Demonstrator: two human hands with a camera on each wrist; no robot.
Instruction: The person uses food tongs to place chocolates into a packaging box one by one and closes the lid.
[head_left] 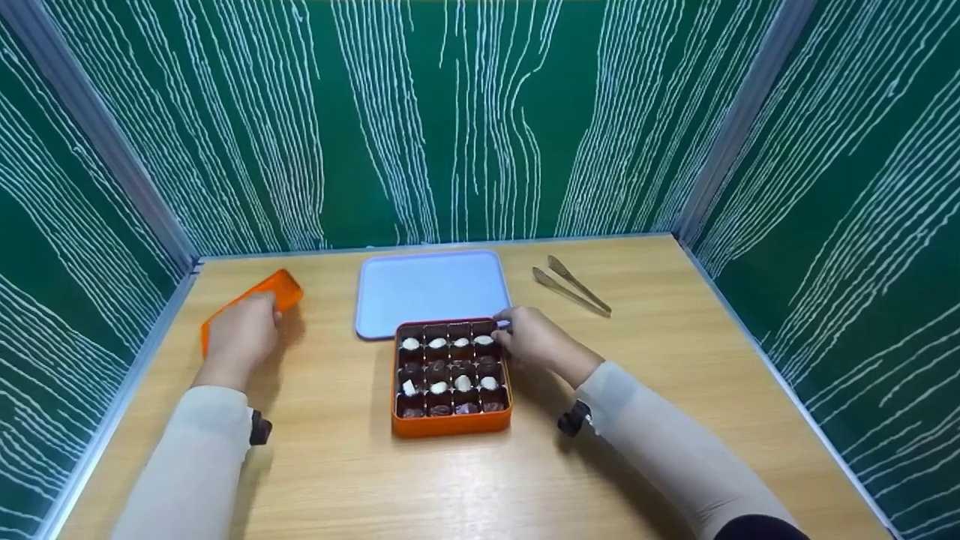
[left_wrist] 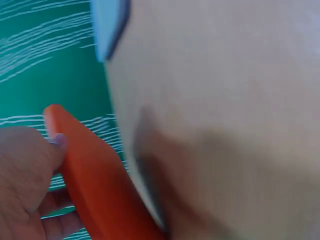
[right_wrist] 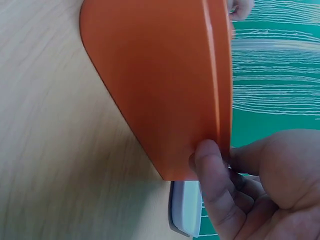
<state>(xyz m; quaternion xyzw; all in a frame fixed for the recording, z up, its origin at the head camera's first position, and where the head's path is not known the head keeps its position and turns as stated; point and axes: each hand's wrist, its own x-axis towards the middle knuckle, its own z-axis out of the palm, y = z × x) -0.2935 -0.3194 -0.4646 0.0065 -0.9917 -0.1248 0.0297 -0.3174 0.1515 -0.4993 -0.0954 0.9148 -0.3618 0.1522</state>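
My left hand (head_left: 244,330) grips an orange lid (head_left: 283,289) at the left of the table. The left wrist view shows the thumb along the edge of the tilted lid (left_wrist: 97,175), with fingers behind it. In the middle stands an orange box (head_left: 450,427) with a dark divided insert of white and dark chocolates (head_left: 438,388). At the box's far right corner is my right hand (head_left: 536,337). Seen from the right wrist, this hand (right_wrist: 280,175) pinches the rim between thumb and fingers, against the smooth orange side wall (right_wrist: 150,75).
A pale blue tray (head_left: 427,292) lies just behind the box, its near right part hidden by the box. Metal tongs (head_left: 574,289) lie to the right of the tray. Green panels (head_left: 480,135) with white lines wall the table at back and sides.
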